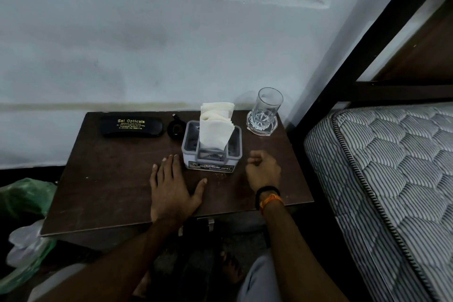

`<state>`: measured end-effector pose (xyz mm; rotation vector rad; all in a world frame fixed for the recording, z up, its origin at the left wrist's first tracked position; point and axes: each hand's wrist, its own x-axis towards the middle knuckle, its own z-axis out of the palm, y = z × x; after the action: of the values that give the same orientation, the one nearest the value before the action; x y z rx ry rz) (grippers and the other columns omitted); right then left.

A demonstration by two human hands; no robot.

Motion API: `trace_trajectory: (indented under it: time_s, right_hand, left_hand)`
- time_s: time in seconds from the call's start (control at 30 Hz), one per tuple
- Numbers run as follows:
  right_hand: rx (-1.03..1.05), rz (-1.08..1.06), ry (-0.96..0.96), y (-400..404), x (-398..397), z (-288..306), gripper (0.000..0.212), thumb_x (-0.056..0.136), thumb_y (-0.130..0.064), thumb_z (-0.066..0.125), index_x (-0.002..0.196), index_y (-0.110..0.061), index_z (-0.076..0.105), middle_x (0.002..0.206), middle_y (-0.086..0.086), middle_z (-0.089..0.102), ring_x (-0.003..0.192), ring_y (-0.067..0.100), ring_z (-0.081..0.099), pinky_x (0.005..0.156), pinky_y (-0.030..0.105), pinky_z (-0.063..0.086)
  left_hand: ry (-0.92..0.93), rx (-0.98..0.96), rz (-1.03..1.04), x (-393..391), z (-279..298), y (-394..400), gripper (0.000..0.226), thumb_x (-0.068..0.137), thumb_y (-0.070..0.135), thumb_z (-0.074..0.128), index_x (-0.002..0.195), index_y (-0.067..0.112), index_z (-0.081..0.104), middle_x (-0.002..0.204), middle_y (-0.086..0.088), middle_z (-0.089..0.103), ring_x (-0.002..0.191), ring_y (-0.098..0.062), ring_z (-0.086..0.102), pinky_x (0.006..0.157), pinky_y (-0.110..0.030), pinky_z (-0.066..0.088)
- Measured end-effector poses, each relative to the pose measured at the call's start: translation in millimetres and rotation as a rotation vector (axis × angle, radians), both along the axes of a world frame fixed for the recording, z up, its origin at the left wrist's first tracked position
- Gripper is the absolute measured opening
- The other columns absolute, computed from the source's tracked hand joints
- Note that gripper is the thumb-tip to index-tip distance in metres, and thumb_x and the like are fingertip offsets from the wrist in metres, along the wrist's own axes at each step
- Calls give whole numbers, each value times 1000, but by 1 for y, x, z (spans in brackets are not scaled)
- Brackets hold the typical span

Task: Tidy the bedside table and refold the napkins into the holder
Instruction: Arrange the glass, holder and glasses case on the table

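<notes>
Dark wood table (103,179) fills the head view, wall behind, bed with striped mattress (382,179) on its right. Grey holder (190,154) sits mid-table with white napkins (215,127) standing upright in its centre slot, the stack leaning slightly. My left hand (171,191) lies flat on the table, fingers spread, fingertips just beside the holder's left front corner; I can't tell if they touch it. My right hand (263,171) is curled into a loose fist just right of the holder, holding nothing that I can see, bands on the wrist. Black spectacle case (132,126) lies along the back left edge. Small black round item (175,127) sits between case and holder; too dark to identify. Clear glass (267,110) stands on a clear coaster (252,127) at back right.
</notes>
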<state>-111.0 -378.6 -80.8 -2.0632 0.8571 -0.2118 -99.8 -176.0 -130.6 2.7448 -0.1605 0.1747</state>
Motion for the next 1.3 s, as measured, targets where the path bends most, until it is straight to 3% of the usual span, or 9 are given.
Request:
trace_trajectory:
  time_s: [0.13,0.3,0.4,0.57,0.67,0.87,1.0,1.13,1.3]
  right_hand:
    - [56,115,-5,21,-12,7,22,68,-9,76,88,-16,68,84,-3,70,89,21,66,82,29,53]
    - [53,135,-90,28,-11,15,32,65,-28,90,73,-25,59,72,-14,63,68,-2,59,55,3,40]
    - [71,142,-125,28,-10,16,34,63,-31,91,87,-24,68,76,-15,67,71,-13,56,57,-3,41]
    - [73,121,-132,27,-7,13,35,66,-36,90,90,-19,71,79,-10,70,71,-3,60,56,-1,42]
    - [73,82,-145,24,-1,13,34,68,-35,88,90,-16,71,82,-5,72,74,6,64,57,3,42]
    - [88,40,-182,22,19,14,34,70,-31,88,95,-16,69,91,0,72,86,14,66,74,21,48]
    - [105,44,-198,21,30,15,41,72,-24,87,108,-17,68,96,-5,69,88,9,62,71,10,45]
    - [111,59,-200,21,36,14,45,73,-17,84,114,-18,67,104,-6,69,96,6,61,81,14,45]
    - [121,72,-180,17,41,11,47,74,-8,81,118,-18,66,108,-5,72,89,5,64,61,-8,37]
  left_hand:
    - [72,-201,-11,-1,2,6,107,71,75,50,151,9,25,149,-16,42,138,-36,38,114,-49,32]
    - [107,-489,89,-1,20,1,103,68,42,83,150,13,28,148,-11,36,138,-30,34,115,-46,27]
    - [77,-612,110,-4,29,-5,85,71,33,83,141,17,39,140,-5,43,133,-26,40,114,-48,32]
    - [64,-761,25,-1,36,-12,59,76,23,81,127,20,50,122,3,49,111,-13,55,99,-43,50]
    - [48,-785,1,3,37,-15,55,77,22,80,123,22,51,118,5,51,107,-8,55,98,-38,51]
    - [72,-850,-59,19,36,-21,61,77,18,80,129,27,50,125,8,53,112,-4,56,99,-27,50]
    - [129,-883,-105,32,30,-24,71,76,20,81,137,25,45,134,8,53,119,-4,54,100,-22,47]
    - [168,-911,-142,43,27,-27,76,76,20,82,140,27,42,138,11,51,120,4,51,97,-8,40]
    - [203,-943,-170,53,24,-30,77,74,24,83,135,40,39,139,13,49,123,4,49,101,-17,41]
